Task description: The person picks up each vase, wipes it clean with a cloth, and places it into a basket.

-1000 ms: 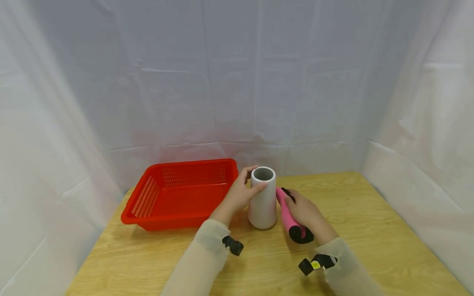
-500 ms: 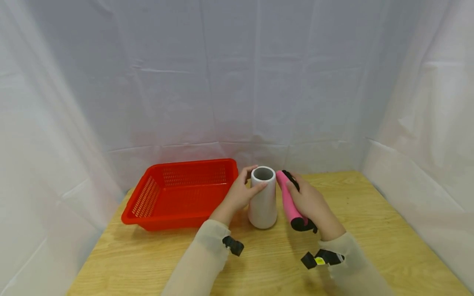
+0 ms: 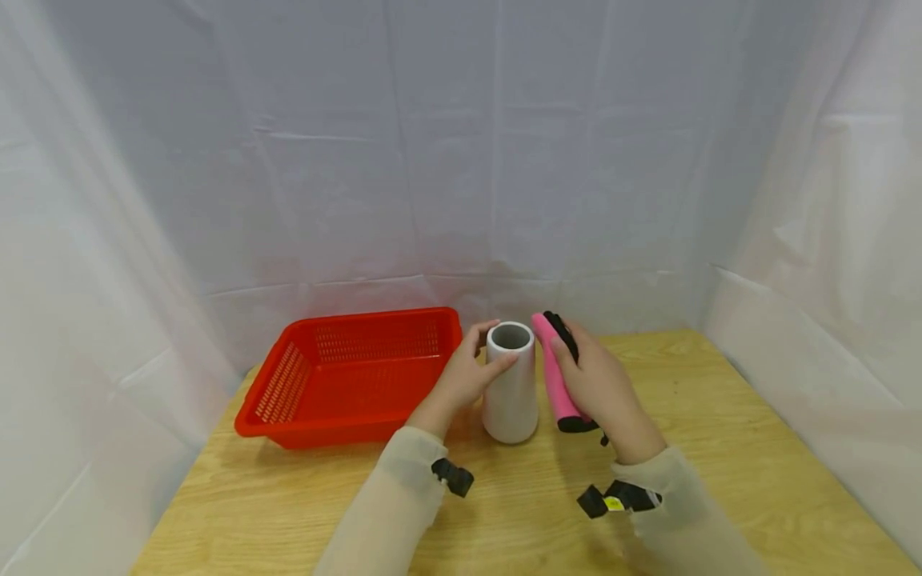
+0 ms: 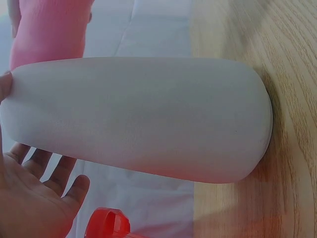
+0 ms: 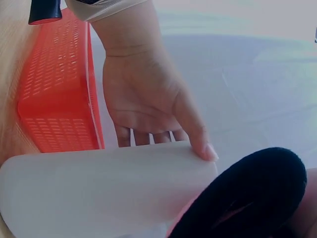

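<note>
Fingers and thumb of the left hand (image 3: pixel 467 378) curl round the upright white vase (image 3: pixel 511 384), which stands on the wooden table (image 3: pixel 720 432) just right of the red basket (image 3: pixel 346 376). The right hand (image 3: pixel 598 384) grips the pink-and-black tool (image 3: pixel 553 376), held tilted off the table beside the vase's rim.

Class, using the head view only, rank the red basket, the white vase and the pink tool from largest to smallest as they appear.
1. Red basket: clearly the largest.
2. White vase, gripped by the left hand.
3. Pink tool, held by the right hand: about as long as the vase but much thinner, and partly hidden by fingers.
</note>
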